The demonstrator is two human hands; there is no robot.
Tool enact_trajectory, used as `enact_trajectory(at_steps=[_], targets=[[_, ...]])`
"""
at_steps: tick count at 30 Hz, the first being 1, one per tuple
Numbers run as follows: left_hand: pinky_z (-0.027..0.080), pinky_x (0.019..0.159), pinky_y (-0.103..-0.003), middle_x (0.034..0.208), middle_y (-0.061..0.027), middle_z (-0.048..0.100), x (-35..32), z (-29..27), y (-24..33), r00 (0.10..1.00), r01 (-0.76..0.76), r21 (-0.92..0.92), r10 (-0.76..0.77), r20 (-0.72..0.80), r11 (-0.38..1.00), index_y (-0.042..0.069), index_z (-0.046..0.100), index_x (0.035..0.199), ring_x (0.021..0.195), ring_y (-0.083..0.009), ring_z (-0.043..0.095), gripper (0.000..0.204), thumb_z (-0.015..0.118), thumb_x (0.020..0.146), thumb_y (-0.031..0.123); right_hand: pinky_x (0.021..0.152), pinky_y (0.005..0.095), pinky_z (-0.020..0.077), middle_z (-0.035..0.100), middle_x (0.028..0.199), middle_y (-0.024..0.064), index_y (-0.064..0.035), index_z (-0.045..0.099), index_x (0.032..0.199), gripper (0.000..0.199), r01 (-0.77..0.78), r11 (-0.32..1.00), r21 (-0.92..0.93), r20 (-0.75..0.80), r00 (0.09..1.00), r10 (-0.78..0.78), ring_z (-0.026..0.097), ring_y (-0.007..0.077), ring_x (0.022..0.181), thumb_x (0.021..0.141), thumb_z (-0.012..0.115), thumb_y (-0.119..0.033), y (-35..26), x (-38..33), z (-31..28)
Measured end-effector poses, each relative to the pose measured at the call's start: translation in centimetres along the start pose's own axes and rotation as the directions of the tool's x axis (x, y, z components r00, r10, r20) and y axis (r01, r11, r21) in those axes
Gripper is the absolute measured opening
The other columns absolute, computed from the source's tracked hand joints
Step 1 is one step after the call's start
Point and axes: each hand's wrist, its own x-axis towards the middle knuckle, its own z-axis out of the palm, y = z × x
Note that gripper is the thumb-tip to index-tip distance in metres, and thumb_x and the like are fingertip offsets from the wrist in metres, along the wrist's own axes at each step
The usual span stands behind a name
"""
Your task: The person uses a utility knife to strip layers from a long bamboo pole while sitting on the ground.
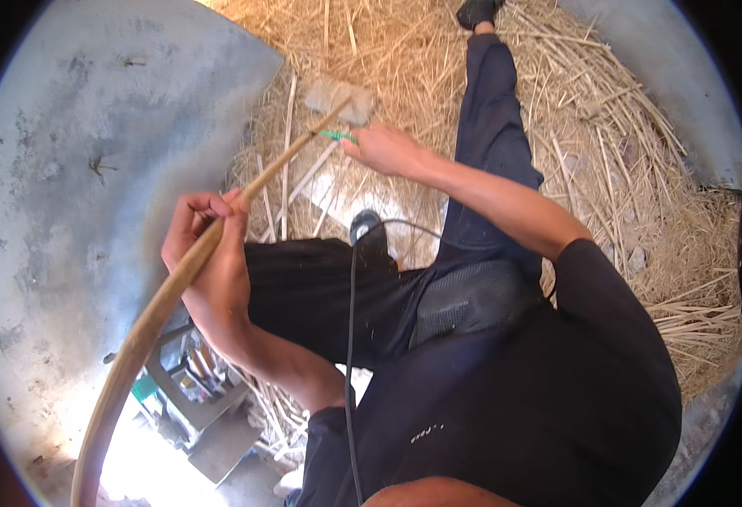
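Observation:
A long, smooth wooden pole [161, 306] runs from the lower left, thick end near me, tapering to a thin tip over the straw. My left hand [212, 245] is closed around its middle part, thumb and fingertips pinching it. Near the thin end, my right hand [385, 149] is closed on a small bright green thing [337, 135], perhaps a cord or a slim handle; its kind is too small to make out. The green thing reaches to the pole at a dark mark just short of the tip. My right fingers are bent, partly hidden behind the hand.
Straw and wood shavings [413, 63] cover the floor, with thin strips [633, 110] heaped at right. A flat grey block [341, 100] lies beyond the pole's tip. Grey walls stand left and upper right. A metal stand [181, 397] is at lower left. A black cable [351, 338] hangs before me.

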Motion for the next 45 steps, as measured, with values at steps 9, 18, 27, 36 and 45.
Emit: enact_trajectory(at_steps=[9,18,27,36,45], targets=[[0.046,0.072,-0.021,0.088,-0.0141,0.066,0.2,0.6,0.5,1.0,0.002,-0.01,-0.002,-0.018,1.0,0.001,0.053,0.083,0.088,-0.0109,0.061,0.01,0.063,0.085,-0.001,0.053,0.047,0.0474,0.057,0.06,0.0158,0.0005,0.057,0.094,0.05,0.126,0.991,0.053,-0.014,0.992,-0.125,0.055,0.0314,0.051,0.099,0.034,-0.043,0.8,1.7,0.1],[0.046,0.069,-0.019,0.091,-0.0144,0.067,-0.1,0.5,-0.2,0.999,0.009,-0.024,-0.01,-0.034,1.0,0.001,0.053,0.083,0.086,-0.0101,0.061,0.01,0.062,0.085,-0.003,0.061,0.0463,0.0504,0.06,0.069,0.0237,0.0034,0.058,0.088,0.046,0.157,0.983,0.098,-0.188,0.973,-0.137,0.063,0.0365,0.067,0.099,0.036,-0.035,-5.9,-0.6,-2.9],[0.045,0.062,-0.018,0.081,-0.0109,0.066,0.1,1.5,0.2,0.997,-0.047,-0.017,0.046,-0.057,0.999,0.0,0.054,0.084,0.073,-0.0072,0.059,0.011,0.065,0.085,0.001,0.056,0.0433,0.0466,0.054,0.062,0.0168,0.0035,0.054,0.088,0.042,-0.141,0.989,-0.031,-0.119,0.983,0.137,0.059,0.0276,0.06,0.099,0.036,-0.033,8.7,1.0,3.9],[0.041,0.054,-0.015,0.068,-0.0043,0.061,0.1,2.1,0.4,0.983,0.029,0.076,-0.015,-0.183,0.997,0.0,0.056,0.08,0.063,-0.0052,0.058,0.018,0.07,0.085,0.009,0.041,0.0407,0.0345,0.044,0.049,0.0117,-0.0006,0.046,0.094,0.029,0.22,0.869,0.443,-0.141,0.974,-0.175,0.044,0.0257,0.037,0.1,0.039,-0.028,-4.5,-3.3,-2.4],[0.042,0.054,-0.015,0.065,-0.0079,0.065,0.3,2.3,1.1,0.978,0.069,0.178,-0.031,-0.205,0.982,-0.001,0.057,0.079,0.061,-0.0062,0.061,0.019,0.07,0.085,0.011,0.043,0.0441,0.0386,0.047,0.047,0.0157,-0.0004,0.046,0.09,0.027,0.298,0.923,0.243,-0.219,0.944,-0.247,0.05,0.0351,0.041,0.099,0.042,-0.025,-6.8,-5.6,-2.3]])
